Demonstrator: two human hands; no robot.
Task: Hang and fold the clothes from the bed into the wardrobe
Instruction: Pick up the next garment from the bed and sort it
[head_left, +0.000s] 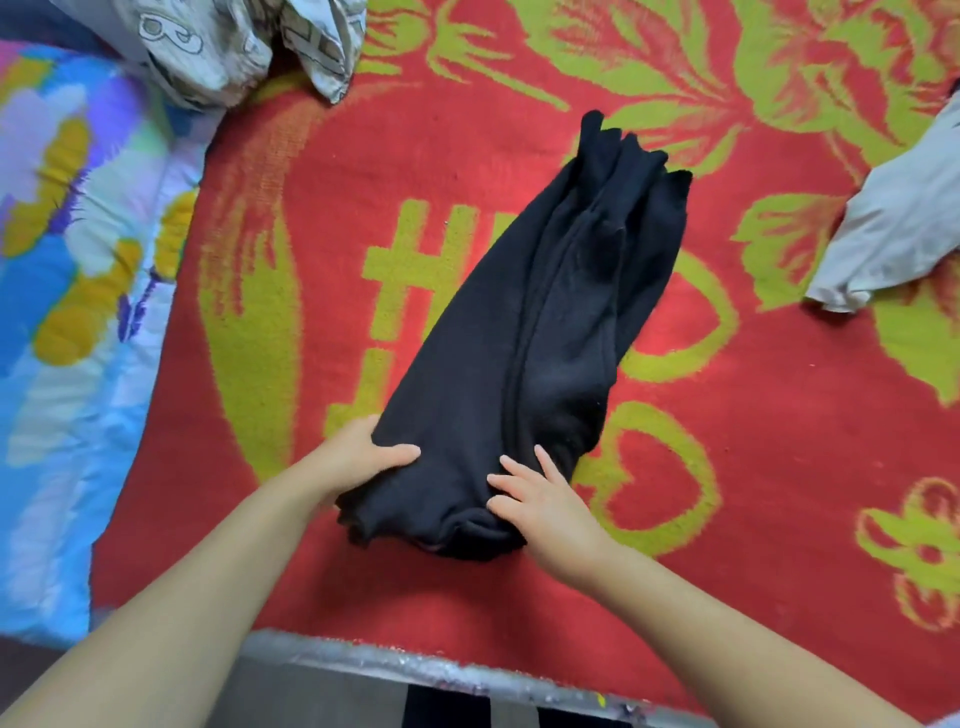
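A black garment (540, 322) lies folded lengthwise on the red and green bedspread (727, 415), its narrow end pointing away to the upper right. My left hand (363, 457) grips the near left edge of the garment, thumb on top and fingers tucked under the cloth. My right hand (540, 499) rests flat on the near right part of it, fingers spread and straight. The near end of the garment bunches between my two hands.
A light grey garment (898, 218) lies at the right edge of the bed. A printed white cloth (244, 41) is crumpled at the top left. A blue flowered quilt (72, 260) covers the left side. The bed's grey front edge (415, 665) runs below my arms.
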